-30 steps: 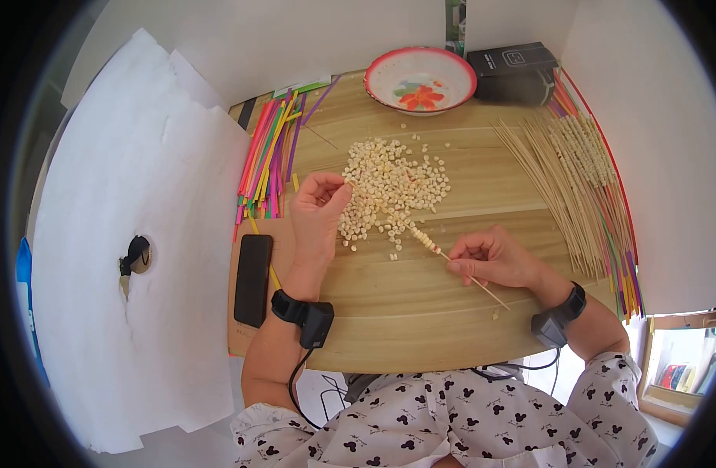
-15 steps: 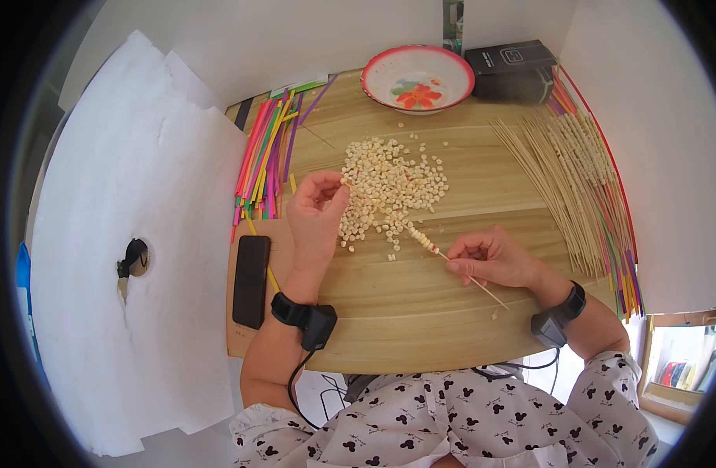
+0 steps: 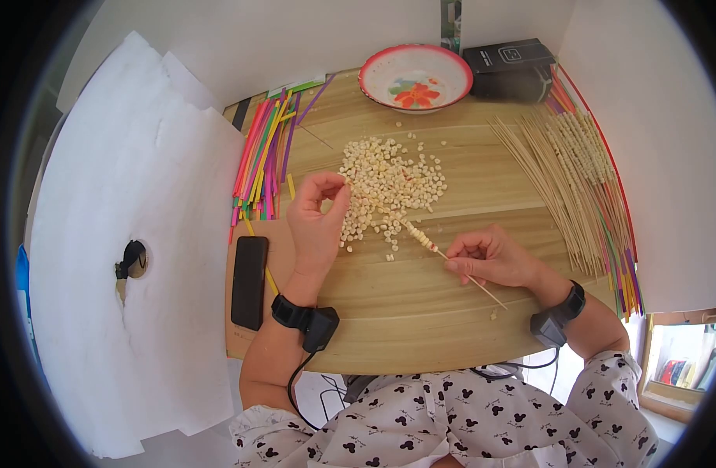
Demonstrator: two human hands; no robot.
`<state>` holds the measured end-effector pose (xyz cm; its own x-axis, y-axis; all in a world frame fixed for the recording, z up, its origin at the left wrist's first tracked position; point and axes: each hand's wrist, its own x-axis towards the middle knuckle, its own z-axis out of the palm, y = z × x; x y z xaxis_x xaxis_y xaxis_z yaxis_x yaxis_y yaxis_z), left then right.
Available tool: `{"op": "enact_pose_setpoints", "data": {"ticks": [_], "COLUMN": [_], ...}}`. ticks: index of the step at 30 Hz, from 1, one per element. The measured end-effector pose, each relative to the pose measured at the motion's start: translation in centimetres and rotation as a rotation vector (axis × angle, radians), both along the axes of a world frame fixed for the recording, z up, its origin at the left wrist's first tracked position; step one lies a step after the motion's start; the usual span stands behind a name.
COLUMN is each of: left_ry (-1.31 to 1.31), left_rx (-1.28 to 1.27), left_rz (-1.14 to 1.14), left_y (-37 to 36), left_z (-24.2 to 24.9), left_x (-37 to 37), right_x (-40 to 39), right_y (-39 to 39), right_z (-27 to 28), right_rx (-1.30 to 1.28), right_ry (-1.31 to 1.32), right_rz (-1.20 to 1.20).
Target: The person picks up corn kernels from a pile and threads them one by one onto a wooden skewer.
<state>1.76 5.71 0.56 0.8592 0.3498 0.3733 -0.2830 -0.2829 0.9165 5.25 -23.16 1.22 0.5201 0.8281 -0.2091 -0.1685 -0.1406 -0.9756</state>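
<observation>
My right hand pinches a thin wooden stick, whose far part carries a row of pale kernels and points up and left toward the pile. At the left edge of the pale kernel pile, my left hand is raised with thumb and index finger pressed together. What sits between those fingertips is too small to make out.
Colored strips lie at the left, above a black phone on a brown board. A red-rimmed bowl and a black box stand at the back. Bare sticks and kernel-covered sticks lie at right.
</observation>
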Motion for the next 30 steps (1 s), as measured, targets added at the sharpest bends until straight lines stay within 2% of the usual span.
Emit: {"op": "enact_pose_setpoints", "data": {"ticks": [5, 7, 13, 20, 25, 30], "left_ry": [0.021, 0.029, 0.1, 0.179, 0.26, 0.255], "left_rx": [-0.01, -0.117, -0.228, -0.226, -0.123, -0.162], "left_rz": [-0.026, -0.054, -0.161, -0.294, -0.391, -0.403], "left_y": [-0.6, -0.9, -2.3, -3.9, -4.4, -4.5], "left_z": [0.1, 0.1, 0.4, 0.3, 0.4, 0.0], "left_x": [-0.2, -0.2, -0.8, -1.5, -1.8, -1.8], "right_x": [0.0, 0.0, 0.0, 0.0, 0.0, 0.1], "right_y": [0.0, 0.0, 0.0, 0.1, 0.1, 0.1], "right_z": [-0.1, -0.1, -0.3, -0.3, -0.3, -0.4], "right_rx": [-0.003, -0.009, 0.024, 0.038, 0.051, 0.045], "right_ry": [0.008, 0.004, -0.001, -0.001, -0.008, 0.002], "right_rz": [-0.007, -0.007, -0.024, -0.042, -0.042, -0.039]}}
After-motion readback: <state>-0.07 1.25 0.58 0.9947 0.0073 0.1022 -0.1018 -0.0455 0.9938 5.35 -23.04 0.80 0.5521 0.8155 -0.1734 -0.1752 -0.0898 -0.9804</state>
